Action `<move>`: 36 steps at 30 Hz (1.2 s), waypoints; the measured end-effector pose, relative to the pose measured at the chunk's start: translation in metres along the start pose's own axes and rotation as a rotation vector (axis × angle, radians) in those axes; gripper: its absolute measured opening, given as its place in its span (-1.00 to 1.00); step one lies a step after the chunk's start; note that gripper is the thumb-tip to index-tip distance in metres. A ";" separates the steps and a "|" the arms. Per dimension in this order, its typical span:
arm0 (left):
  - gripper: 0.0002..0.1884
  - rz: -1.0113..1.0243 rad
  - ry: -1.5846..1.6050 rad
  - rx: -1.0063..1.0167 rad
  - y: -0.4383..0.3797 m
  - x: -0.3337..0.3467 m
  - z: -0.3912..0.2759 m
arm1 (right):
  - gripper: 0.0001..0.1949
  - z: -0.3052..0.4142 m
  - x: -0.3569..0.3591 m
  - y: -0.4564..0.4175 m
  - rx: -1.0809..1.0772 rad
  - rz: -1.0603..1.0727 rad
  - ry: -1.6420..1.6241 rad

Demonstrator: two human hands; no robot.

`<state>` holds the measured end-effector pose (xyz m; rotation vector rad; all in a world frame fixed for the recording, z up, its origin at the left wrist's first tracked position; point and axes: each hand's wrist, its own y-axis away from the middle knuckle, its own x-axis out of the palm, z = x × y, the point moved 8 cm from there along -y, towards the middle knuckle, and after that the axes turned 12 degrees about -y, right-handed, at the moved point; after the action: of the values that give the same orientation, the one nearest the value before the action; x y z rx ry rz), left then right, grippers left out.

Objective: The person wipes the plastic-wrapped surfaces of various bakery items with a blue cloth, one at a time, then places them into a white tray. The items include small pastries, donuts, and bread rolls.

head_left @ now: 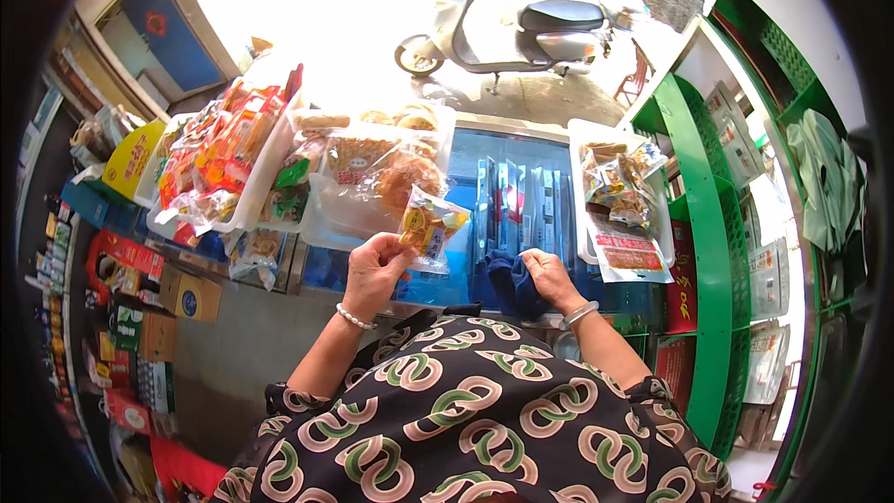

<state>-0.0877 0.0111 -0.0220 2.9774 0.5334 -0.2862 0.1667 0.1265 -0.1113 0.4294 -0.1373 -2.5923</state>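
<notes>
My left hand (380, 271) pinches the edge of a small clear-and-yellow snack packet (434, 229) between thumb and fingers, holding it up over the glass counter (482, 136). A bunched dark blue cloth (515, 288) is gripped in my right hand (552, 281), low over the counter's near part. Just beyond the packet stands a white plastic tray (335, 220) of wrapped round pastries (408, 178). To the right of the cloth, another white tray (581, 168) carries small snack packets (618, 185) and a flat red-labelled pouch (628, 255).
At the left, a white tray (255, 206) is heaped with orange-wrapped snacks (223, 147). Upright packets (524, 199) show beneath the counter glass. Green shelving (705, 258) rises close at the right; cartons (190, 295) stand at the lower left. A motor scooter (503, 28) is parked outside.
</notes>
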 end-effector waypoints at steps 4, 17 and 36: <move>-0.87 0.059 0.067 -0.062 -0.007 0.016 -0.002 | -0.72 0.006 -0.011 0.005 0.100 -0.112 -0.489; -0.87 0.097 0.256 -0.064 -0.013 0.092 0.007 | -0.32 0.095 0.054 0.016 0.041 0.122 -1.181; -0.76 0.090 0.371 0.055 -0.026 0.064 -0.020 | -0.59 0.102 0.035 0.017 -0.010 0.071 -0.766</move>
<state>-0.0350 0.0594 -0.0167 3.1095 0.4266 0.2693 0.1132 0.0959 -0.0218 -0.5791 -0.3870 -2.5445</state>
